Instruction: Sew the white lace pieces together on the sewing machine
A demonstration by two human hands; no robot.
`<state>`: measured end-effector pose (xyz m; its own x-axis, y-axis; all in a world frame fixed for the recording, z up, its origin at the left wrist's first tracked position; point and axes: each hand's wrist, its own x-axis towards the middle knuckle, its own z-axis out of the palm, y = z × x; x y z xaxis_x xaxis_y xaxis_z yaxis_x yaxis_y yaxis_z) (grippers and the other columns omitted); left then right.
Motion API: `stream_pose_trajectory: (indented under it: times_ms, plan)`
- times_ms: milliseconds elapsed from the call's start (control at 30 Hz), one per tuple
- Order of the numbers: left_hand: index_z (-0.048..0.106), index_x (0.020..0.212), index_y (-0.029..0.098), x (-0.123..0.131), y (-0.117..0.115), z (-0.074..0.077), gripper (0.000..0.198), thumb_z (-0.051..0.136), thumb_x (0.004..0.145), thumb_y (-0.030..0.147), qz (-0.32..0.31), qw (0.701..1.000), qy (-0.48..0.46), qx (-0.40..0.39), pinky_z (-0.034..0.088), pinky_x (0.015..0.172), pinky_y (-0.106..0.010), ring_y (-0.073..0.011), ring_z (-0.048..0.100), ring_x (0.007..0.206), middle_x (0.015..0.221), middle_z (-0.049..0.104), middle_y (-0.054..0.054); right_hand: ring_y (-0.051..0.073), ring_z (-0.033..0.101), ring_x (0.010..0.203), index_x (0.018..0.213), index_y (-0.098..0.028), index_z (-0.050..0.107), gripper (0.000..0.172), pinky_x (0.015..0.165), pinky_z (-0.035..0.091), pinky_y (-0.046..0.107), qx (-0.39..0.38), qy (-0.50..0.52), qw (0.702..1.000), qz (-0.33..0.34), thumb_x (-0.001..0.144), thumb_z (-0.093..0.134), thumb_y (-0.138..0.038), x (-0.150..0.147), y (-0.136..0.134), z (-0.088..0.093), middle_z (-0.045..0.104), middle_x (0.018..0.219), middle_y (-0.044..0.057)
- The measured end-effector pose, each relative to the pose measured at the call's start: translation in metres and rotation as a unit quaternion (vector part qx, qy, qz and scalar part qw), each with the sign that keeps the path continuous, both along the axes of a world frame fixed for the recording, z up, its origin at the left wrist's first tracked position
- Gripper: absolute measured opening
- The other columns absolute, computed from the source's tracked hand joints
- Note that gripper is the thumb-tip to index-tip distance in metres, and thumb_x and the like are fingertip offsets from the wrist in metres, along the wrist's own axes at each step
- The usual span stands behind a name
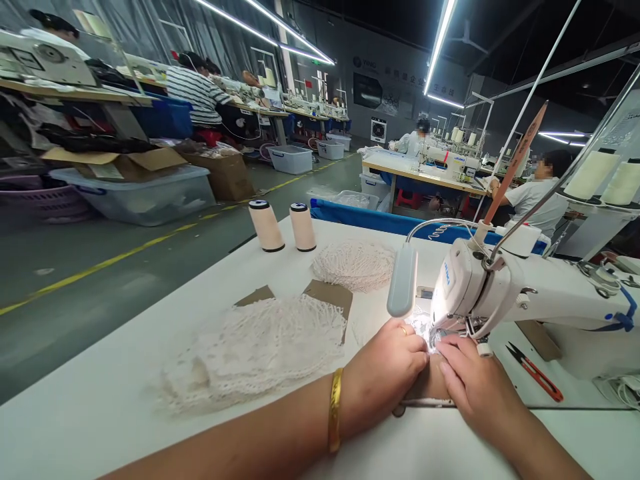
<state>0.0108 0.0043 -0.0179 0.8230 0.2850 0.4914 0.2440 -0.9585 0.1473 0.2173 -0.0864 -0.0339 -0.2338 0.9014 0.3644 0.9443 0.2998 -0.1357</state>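
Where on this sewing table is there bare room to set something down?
Bare white tabletop lies on the near side of the cream lace heap, and between that heap and the two cream thread spools. Crowded: at the white sewing machine, where left hand and right hand press a lace piece, with red-handled snips alongside.

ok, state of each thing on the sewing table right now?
left hand: fingers curled, on the lace piece
right hand: flat, pressing the same piece
sewing machine: work area lit
thread cones: upright, side by side
lace pile: heaped on cardboard
snips: lying flat, untouched
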Motion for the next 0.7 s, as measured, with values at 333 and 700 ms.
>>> stream_pose_trajectory:
  times_ms: [333,700]
  plan:
    - [0.065,0.081,0.016,0.010,0.012,0.007,0.032,0.044,0.104,0.016,0.057,0.992,0.093,-0.069,0.044,0.083,-0.036,-0.0224,0.060,0.088,0.094,0.070,-0.006,0.031,0.071,0.100,0.131,-0.022,0.066,0.036,0.081,0.061,0.045,-0.014,-0.004,1.000,-0.022,0.104,0.042,-0.021,-0.003,0.000,0.001,0.071,0.129,0.013]
    - [0.062,0.079,0.017,0.024,0.032,0.005,0.013,0.061,0.089,0.009,0.124,0.965,-0.018,-0.228,0.052,0.084,-0.035,-0.0230,0.062,0.087,0.089,0.067,-0.006,0.028,0.072,0.100,0.123,-0.023,0.068,0.031,0.079,0.061,0.038,0.065,0.017,0.998,0.013,0.106,0.042,-0.024,0.005,0.003,-0.014,0.073,0.118,0.012]
